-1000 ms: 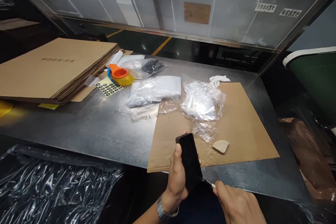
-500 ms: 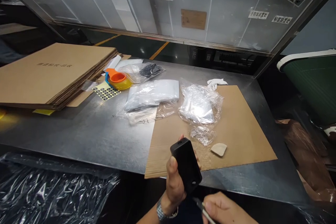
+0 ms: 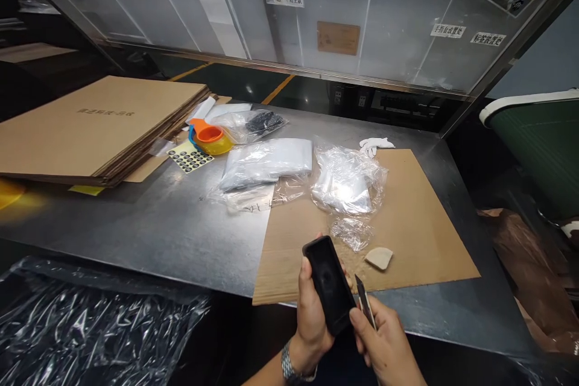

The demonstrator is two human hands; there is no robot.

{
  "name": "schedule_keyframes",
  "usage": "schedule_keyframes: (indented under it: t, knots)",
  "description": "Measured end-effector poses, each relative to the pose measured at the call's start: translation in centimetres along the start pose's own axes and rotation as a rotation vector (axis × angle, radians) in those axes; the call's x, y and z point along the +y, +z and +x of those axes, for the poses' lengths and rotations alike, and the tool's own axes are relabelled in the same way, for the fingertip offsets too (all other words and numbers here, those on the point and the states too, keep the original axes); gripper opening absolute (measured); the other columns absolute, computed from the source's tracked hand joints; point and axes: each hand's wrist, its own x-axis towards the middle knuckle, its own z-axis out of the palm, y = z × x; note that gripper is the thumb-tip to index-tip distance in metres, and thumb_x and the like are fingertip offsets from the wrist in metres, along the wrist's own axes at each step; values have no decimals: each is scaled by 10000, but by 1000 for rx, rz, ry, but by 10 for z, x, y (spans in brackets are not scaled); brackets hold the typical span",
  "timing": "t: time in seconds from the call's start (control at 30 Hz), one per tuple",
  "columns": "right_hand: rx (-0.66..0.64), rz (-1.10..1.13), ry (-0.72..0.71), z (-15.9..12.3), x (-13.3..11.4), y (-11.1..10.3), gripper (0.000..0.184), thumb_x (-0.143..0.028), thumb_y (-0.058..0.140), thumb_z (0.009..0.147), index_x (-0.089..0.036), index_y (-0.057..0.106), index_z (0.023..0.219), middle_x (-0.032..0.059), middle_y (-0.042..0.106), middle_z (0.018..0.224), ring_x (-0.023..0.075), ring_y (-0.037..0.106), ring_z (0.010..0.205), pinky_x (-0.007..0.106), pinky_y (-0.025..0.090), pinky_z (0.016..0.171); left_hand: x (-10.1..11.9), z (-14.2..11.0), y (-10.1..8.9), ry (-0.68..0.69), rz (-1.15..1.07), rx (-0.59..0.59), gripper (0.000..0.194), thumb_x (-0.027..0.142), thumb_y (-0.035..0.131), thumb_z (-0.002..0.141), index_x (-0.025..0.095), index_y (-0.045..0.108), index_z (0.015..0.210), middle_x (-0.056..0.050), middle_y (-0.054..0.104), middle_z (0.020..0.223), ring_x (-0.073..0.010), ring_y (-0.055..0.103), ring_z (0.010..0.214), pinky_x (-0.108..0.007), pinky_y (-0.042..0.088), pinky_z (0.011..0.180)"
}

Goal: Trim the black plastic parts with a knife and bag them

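My left hand (image 3: 311,321), with a metal watch at its wrist, is wrapped round a black rectangular hollow case (image 3: 330,283). The case is tilted, its recessed side facing me, above the near edge of the table. In my right hand (image 3: 386,341) is a slim utility knife (image 3: 364,303), pinched between thumb and fingers. Its dark blade points up and away, just right of the case. I cannot tell whether the knife touches the case. Beyond the hands, a small beige wedge-shaped pad (image 3: 379,258) lies on a flat cardboard sheet (image 3: 420,223).
Clear plastic bags with white contents (image 3: 269,163) and a crumpled clear bag (image 3: 348,184) lie ahead. Farther left are an orange tape dispenser (image 3: 210,134), a sticker sheet (image 3: 190,157) and stacked cardboard (image 3: 99,126). A white glove (image 3: 376,145) lies at the back.
The case has turned so its hollow side faces me more. My right hand and the knife have risen from below to beside the case's lower right edge.
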Motion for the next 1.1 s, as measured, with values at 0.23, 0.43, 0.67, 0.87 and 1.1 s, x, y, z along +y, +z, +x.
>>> schedule_keyframes:
  t: [0.23,0.43,0.67,0.87,1.1]
  knots:
    - [-16,25,-35,3,5,0,419,-577,434,837,-182,429,696,-77,400,482,47,313,388,178,240,387,5,6,-5,-151,-1,110,534,594,437,796,101,616,695,-49,589,597,-120,535,503,-221,454,488]
    - [209,-290,-233,-5,4,-14,341,-453,362,907,-183,550,821,-49,415,527,98,410,475,204,357,469,9,9,-6,-265,30,120,566,583,381,828,91,608,666,-55,586,554,-118,539,468,-211,450,465]
    - [174,-669,-521,-13,-15,-32,181,-318,480,886,-218,561,1014,19,625,767,135,585,652,206,447,585,0,11,-11,-456,63,107,554,565,391,833,87,609,660,-45,593,556,-113,532,429,-211,434,435]
    - [-31,-834,-581,-4,-26,-21,275,-426,453,893,-202,576,791,-9,605,637,120,542,547,219,351,515,-12,4,-12,-522,153,102,504,531,458,819,87,610,636,-53,601,562,-112,545,477,-204,426,487]
    - [-61,-937,-538,1,-27,-19,384,-477,466,874,-201,485,608,-35,573,552,104,516,485,227,261,473,-16,-2,-14,-509,169,149,393,504,532,793,133,586,674,-7,580,555,-117,548,509,-206,421,506]
